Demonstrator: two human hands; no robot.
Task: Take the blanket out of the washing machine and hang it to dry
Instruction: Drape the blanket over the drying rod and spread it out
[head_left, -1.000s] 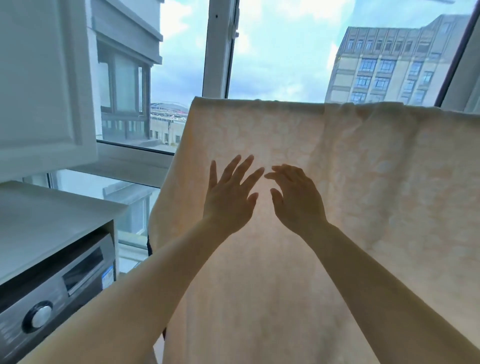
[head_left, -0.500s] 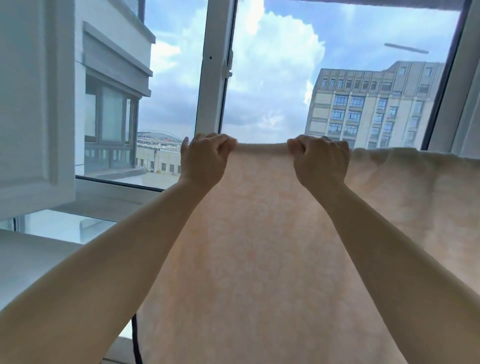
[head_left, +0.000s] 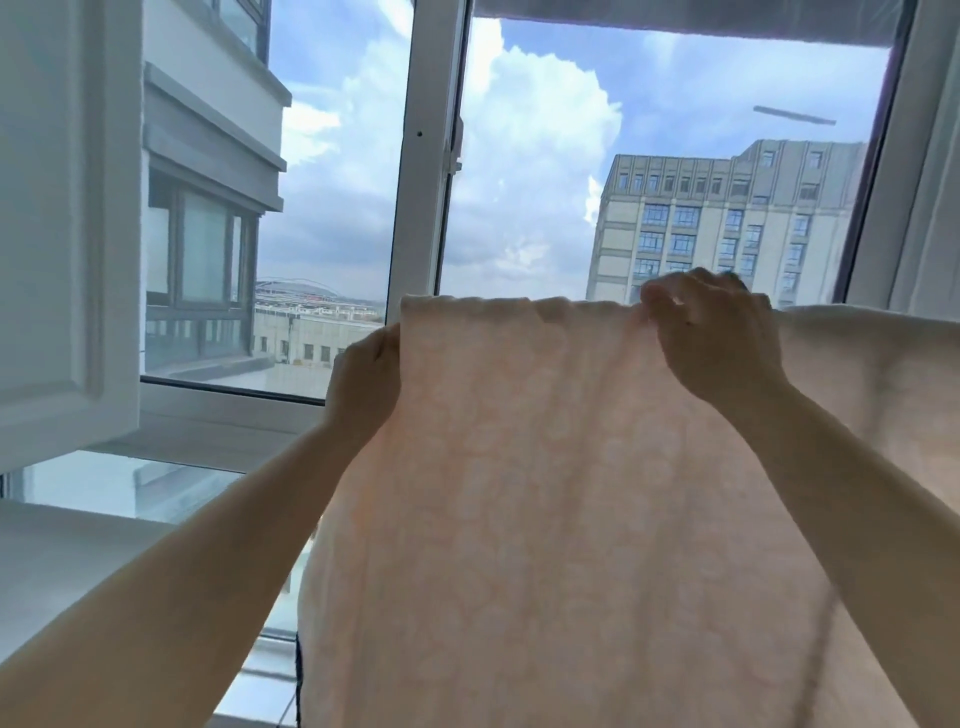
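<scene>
A pale peach blanket (head_left: 561, 493) with a faint round pattern hangs in front of the window, its top fold level across the frame and running off to the right. What it hangs over is hidden under the fold. My left hand (head_left: 363, 379) grips the blanket's left side edge just below the top corner. My right hand (head_left: 717, 338) pinches the top fold further right, fingers closed on the cloth. The washing machine is out of view.
A white cabinet door (head_left: 62, 218) stands open at the left, above a white countertop (head_left: 67, 561). The white window frame post (head_left: 421, 156) rises behind the blanket. A dark cord (head_left: 298, 675) hangs at the blanket's lower left. Buildings and sky lie outside.
One second ago both hands were open, flat against the blanket's face. They then rose to grip the top fold. Since then my left hand slid down to the side edge and the hands moved apart.
</scene>
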